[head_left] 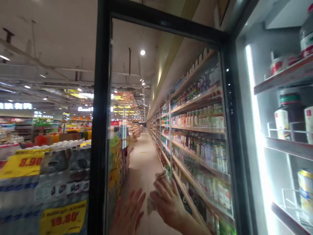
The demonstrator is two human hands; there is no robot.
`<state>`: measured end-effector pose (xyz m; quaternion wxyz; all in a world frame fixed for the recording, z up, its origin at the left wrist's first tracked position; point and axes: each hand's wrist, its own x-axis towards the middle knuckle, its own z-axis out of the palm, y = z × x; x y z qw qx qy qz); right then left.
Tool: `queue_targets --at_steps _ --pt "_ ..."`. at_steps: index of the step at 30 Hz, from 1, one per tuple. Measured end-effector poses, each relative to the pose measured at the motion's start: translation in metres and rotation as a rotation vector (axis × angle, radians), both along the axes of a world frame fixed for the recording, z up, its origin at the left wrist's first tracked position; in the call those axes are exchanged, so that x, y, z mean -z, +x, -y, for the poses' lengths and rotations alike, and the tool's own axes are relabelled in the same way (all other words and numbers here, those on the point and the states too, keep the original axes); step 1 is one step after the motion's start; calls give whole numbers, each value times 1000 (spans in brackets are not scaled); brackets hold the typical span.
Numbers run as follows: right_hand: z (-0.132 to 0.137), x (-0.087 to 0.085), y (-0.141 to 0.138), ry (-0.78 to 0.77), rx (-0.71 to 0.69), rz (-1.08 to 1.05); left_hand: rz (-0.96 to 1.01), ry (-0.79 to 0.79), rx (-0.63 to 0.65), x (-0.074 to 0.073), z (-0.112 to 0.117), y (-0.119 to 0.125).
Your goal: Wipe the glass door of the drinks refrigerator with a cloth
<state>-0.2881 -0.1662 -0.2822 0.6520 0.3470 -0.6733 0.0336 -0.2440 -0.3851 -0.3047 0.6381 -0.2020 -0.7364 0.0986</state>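
The glass door [144, 150] of an upright drinks cooler stands open in front of me, in a black frame [100, 117]. Low on the pane, my right hand [170, 204] holds a crumpled greyish cloth [152, 199] under its fingers, pressed flat to the glass or very near it. To its left is my left hand [129, 210], fingers stretched upward and thumb apart, with nothing seen in it. It is near the glass; whether it touches is unclear. Its wrist lies below the picture's edge.
At right, the lit cooler interior holds shelves [288, 147] with dark bottles [290, 114] and a can [305, 189]. Stacked water packs [63, 186] with yellow price signs [63, 218] stand left of the door. Through or in the glass show an aisle [144, 143] and long drink shelves [198, 130].
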Motion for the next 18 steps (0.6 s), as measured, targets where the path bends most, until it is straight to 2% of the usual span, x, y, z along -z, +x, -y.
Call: queue_targets --at_steps 1,2,3,5,6,7,8,9,11,12,13,14,17,18 --pt "1 -1 1 47 -13 -16 -4 6 -2 -1 1 0" --pt "-6 -6 -1 22 2 -18 -5 -1 -16 -1 2 1" --pt "-16 -15 -4 -75 40 -9 -5 -12 -40 -2 4 2" --pt "-39 -39 -15 -400 140 23 0 -48 -108 -2 7 5" --pt "-46 -50 -19 -548 179 38 3 -64 -141 -2 8 6" --pt "-47 -58 -23 -626 196 46 7 -84 -167 -1 10 7" --pt "-43 -63 -24 -608 185 41 4 -95 -183 0 11 7" --pt "-35 -66 -23 -484 151 26 -2 -99 -191 0 13 7" --pt "-17 -69 -19 -75 51 -30 1 -116 -201 1 16 6" --pt "-11 -74 -18 81 16 -61 -3 -122 -196 1 17 6" --pt "-8 -83 -16 144 3 -84 -7 -124 -189 1 19 6" --pt "-7 -95 -16 97 16 -90 -13 -125 -182 1 20 7" --pt "-9 -134 -18 -383 118 -31 -16 -135 -200 1 21 12" --pt "-5 -141 -18 -461 129 -11 -4 -135 -225 1 21 14"
